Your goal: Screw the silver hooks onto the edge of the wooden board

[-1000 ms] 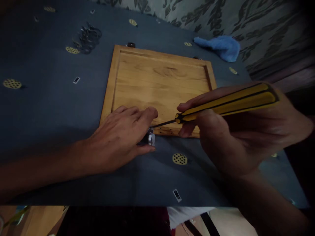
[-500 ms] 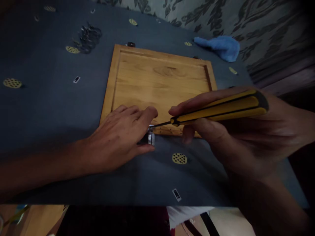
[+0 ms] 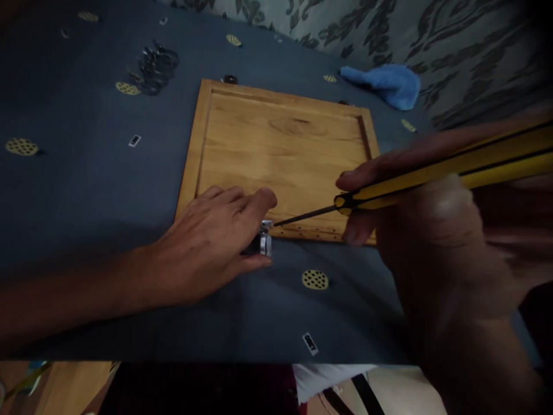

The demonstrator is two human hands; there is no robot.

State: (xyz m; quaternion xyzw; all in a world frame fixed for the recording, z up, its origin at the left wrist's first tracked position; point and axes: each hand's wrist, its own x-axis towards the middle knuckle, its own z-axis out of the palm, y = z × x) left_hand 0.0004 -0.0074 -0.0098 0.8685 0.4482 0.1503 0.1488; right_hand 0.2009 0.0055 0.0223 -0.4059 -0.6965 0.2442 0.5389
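A wooden panel (image 3: 280, 144) with a raised frame lies flat on the table. My left hand (image 3: 211, 236) rests over its near edge, fingers on the wood and thumb below, gripping a shiny metal hinge (image 3: 265, 243) between them. The palm hides most of that hinge. In my right hand (image 3: 449, 248) is a screwdriver (image 3: 397, 181) with a yellow and black handle. Its thin shaft points left, and the tip is right beside the hinge; whether they touch I cannot tell. Several small holes show along the near edge of the panel.
A heap of small dark metal parts (image 3: 153, 66) lies at the back left. Behind the panel is a dark fitting (image 3: 230, 79). A blue cloth (image 3: 389, 85) sits at the back right, near the patterned wall. A patterned dark cloth (image 3: 86, 196) covers the table.
My right hand has moved right and closer to the camera with the screwdriver, drawing its tip slightly back from the hinge. My left hand has stayed in place.
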